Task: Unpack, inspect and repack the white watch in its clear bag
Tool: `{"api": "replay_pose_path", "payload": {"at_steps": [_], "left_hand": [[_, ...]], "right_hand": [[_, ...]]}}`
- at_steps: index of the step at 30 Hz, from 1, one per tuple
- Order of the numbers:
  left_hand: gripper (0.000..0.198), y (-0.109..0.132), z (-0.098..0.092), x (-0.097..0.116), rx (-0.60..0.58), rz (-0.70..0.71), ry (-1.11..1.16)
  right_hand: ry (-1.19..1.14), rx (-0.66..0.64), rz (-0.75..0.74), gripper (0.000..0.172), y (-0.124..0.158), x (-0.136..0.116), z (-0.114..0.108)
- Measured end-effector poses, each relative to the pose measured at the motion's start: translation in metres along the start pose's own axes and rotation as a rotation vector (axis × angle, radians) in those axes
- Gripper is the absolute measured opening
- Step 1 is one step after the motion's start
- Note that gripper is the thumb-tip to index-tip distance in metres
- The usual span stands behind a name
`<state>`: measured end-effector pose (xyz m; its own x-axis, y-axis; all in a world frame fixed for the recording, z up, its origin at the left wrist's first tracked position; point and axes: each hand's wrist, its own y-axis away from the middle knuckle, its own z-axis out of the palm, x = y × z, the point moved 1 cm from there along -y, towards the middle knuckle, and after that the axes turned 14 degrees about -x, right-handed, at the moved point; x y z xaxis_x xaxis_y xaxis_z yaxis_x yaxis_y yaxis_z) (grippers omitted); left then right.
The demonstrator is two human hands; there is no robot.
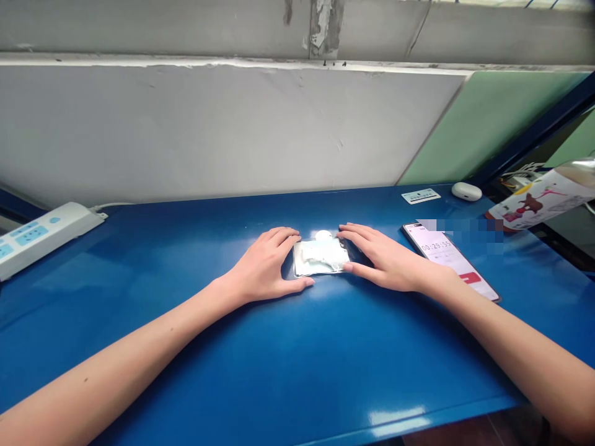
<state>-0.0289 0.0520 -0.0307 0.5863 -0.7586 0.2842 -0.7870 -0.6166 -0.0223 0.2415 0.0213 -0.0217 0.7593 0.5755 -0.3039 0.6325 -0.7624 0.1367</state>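
A small, flat, shiny packet (323,259), whitish and perhaps a pack of tissues, lies on the blue table (297,359). A small white round spot or object shows at its far edge; I cannot tell which. My left hand (264,263) rests at the packet's left side, thumb and fingers spread around that end. From the right, my right hand (383,257) reaches in with its thumb at the packet's near right corner and its fingers by the far corner. Both hands have their fingers apart and hold nothing up.
To the right lie a phone (449,260) showing a timer, a card (421,196) and a white earbud case (467,191). A labelled bottle (543,195) lies tilted at the right edge. A white power strip (46,235) with a cable sits at the left. A wall (209,130) borders the back.
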Motion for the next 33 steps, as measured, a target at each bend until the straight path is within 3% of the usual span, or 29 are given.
{"api": "replay_pose_path", "payload": {"at_steps": [4,9,18,21,24,26,29,33], "left_hand": [[0.069,0.001,0.002,-0.001,-0.01,-0.008,-0.01],[0.059,0.002,0.004,-0.002,-0.029,0.003,-0.07],[0.06,0.003,0.003,-0.004,-0.022,0.007,-0.029],[0.061,0.003,0.003,-0.004,-0.02,0.049,0.01],[0.058,0.003,0.005,-0.004,0.005,0.009,0.042],[0.066,0.003,0.007,-0.004,0.038,-0.023,0.071],[0.083,0.004,0.009,-0.004,0.066,-0.03,0.137],[0.092,0.006,0.009,-0.003,0.067,-0.033,0.169]], "right_hand": [[0.01,-0.013,-0.002,0.062,-0.001,0.003,0.002],[0.028,-0.006,-0.023,0.049,-0.003,0.01,0.004],[0.06,0.163,-0.14,0.037,-0.002,-0.002,0.001],[-0.078,0.199,-0.143,0.033,-0.003,-0.004,0.001],[-0.337,0.247,-0.08,0.027,-0.004,-0.003,0.001],[-0.525,0.256,-0.009,0.025,-0.005,-0.003,0.001],[-0.739,0.209,0.071,0.031,-0.006,-0.003,0.0],[-0.772,0.146,0.073,0.041,-0.006,-0.003,0.0]]}}
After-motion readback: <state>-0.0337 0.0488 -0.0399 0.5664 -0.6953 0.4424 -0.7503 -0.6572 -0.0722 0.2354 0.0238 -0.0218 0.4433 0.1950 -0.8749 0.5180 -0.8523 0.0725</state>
